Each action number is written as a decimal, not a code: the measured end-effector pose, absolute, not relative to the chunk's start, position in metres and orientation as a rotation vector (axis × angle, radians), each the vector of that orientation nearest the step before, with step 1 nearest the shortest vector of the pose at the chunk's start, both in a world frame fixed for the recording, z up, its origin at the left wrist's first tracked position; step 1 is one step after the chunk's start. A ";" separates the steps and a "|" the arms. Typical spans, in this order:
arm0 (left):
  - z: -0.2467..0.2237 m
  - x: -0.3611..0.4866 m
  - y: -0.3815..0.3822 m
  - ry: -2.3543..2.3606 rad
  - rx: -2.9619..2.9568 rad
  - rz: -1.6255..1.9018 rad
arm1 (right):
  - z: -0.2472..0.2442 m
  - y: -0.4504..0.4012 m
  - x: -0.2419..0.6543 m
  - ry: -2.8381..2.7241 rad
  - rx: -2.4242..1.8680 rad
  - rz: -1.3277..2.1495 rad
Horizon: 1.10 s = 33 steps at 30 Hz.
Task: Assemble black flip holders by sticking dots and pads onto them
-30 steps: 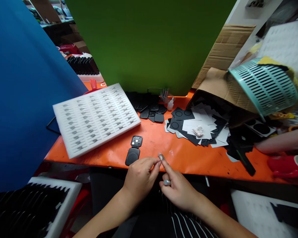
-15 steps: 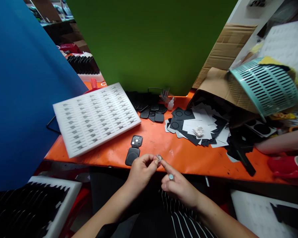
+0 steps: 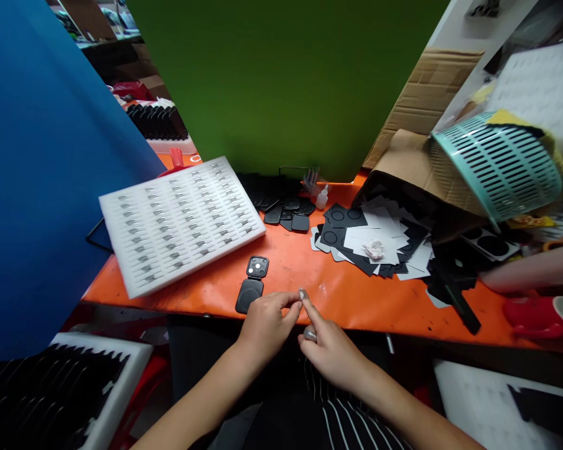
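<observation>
Both of my hands meet over the front edge of the orange table. My left hand (image 3: 265, 325) has thumb and fingertips pinched together at the tip of my right index finger. A small greyish-white wrapping (image 3: 303, 294) covers that fingertip; whether the left fingers grip it is hard to make out. On my right hand (image 3: 335, 350) the index finger points straight out and the others are curled, with a ring (image 3: 310, 334) and nothing visible in the palm. Left of the hands lies an unfolded black hinged case (image 3: 249, 295), its upper half holding small round pieces, some pale.
A white foam tray (image 3: 182, 228) with rows of small metallic pieces lies at left. Behind are black cases (image 3: 288, 215) and a small white bottle (image 3: 322, 197). Black and white cards (image 3: 375, 234) are piled at right, near a tipped teal basket (image 3: 502, 165) and red mug (image 3: 539, 315).
My right hand has turned slightly and shifted a little left, its index fingertip staying against my left fingers. The left hand's fingers have straightened somewhat. The objects on the table stay put.
</observation>
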<state>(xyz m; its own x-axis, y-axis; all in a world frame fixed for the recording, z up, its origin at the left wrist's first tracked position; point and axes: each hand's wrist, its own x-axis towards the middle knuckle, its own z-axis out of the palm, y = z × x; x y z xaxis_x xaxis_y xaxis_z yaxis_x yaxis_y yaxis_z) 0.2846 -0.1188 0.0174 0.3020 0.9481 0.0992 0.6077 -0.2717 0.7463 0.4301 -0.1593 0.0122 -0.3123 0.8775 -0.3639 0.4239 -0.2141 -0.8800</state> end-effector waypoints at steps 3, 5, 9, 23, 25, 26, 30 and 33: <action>0.016 0.286 -0.117 1.421 2.011 0.708 | 0.011 -0.157 0.429 -1.796 -1.569 1.447; 0.011 0.288 -0.116 1.445 2.018 0.693 | 0.009 -0.154 0.430 -1.803 -1.572 1.465; -0.004 0.291 -0.111 1.521 2.028 0.656 | 0.001 -0.151 0.430 -1.707 -1.558 1.557; -0.006 0.284 -0.100 1.481 2.199 0.640 | 0.014 -0.146 0.441 -1.927 -1.484 1.555; 0.000 0.272 -0.093 1.566 2.155 0.667 | 0.022 -0.149 0.445 -2.013 -1.425 1.504; 0.007 0.263 -0.089 1.657 2.107 0.703 | 0.025 -0.153 0.449 -2.047 -1.366 1.514; 0.041 0.231 -0.075 1.938 1.925 0.909 | 0.029 -0.167 0.467 -1.893 -1.298 1.646; 0.050 0.236 -0.080 1.591 2.006 0.795 | 0.025 -0.166 0.474 -1.561 -1.450 1.600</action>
<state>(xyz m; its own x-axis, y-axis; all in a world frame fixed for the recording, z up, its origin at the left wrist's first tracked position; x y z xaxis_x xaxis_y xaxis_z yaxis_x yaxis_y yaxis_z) 0.2357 -0.0796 0.0496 0.1659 0.9736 0.1570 0.7099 -0.2284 0.6662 0.4742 -0.1664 0.0252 -0.3290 0.8779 -0.3479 0.3260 -0.2401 -0.9144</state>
